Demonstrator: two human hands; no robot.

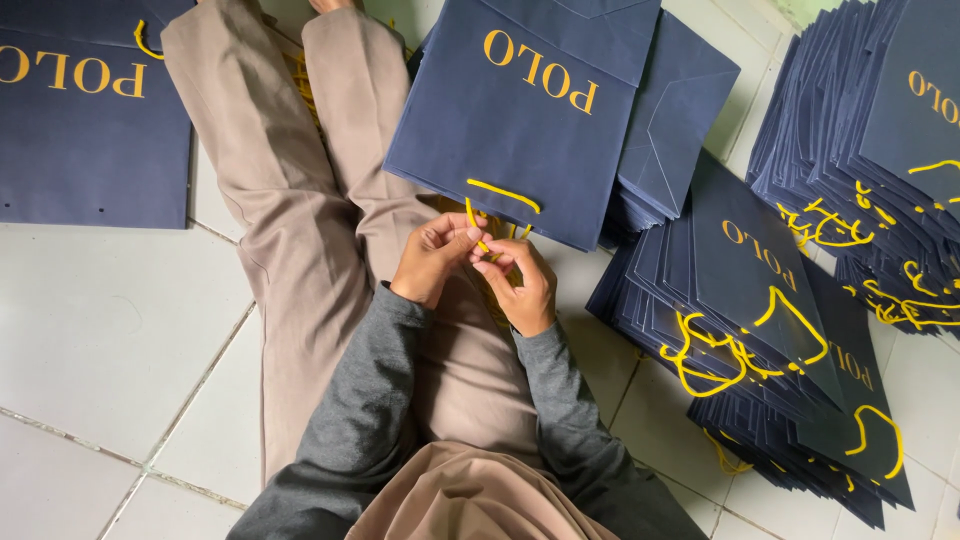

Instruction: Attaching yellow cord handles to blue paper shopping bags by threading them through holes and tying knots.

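While the person sits on the tiled floor (110,330) with legs stretched out, these lines take the navy paper bag (520,120) on the lap as the landmark.

Bag: navy paper, flat, gold lettering on its face, lying over the right thigh with its open edge toward the hands.
Cord: a yellow cord (503,194) runs as a short handle loop along the bag's near edge, and its loose end drops just below that edge into the fingers.
Left hand: the left hand (432,258) is just below the bag's near edge, fingers curled in, thumb and forefinger pinched on the cord end.
Right hand: the right hand (520,282) is below the same edge, touching the left hand, fingertips closed on the same cord.
Flat pile: more navy bags (680,110) lie under and right of the landmark bag.
Finished stacks: fanned stacks of bags with yellow handles (770,330) lie right of it.
Far stack: another pile (880,150) lies further right.
Single bag: one flat navy bag (90,120) lies well left of it, beyond the left leg.
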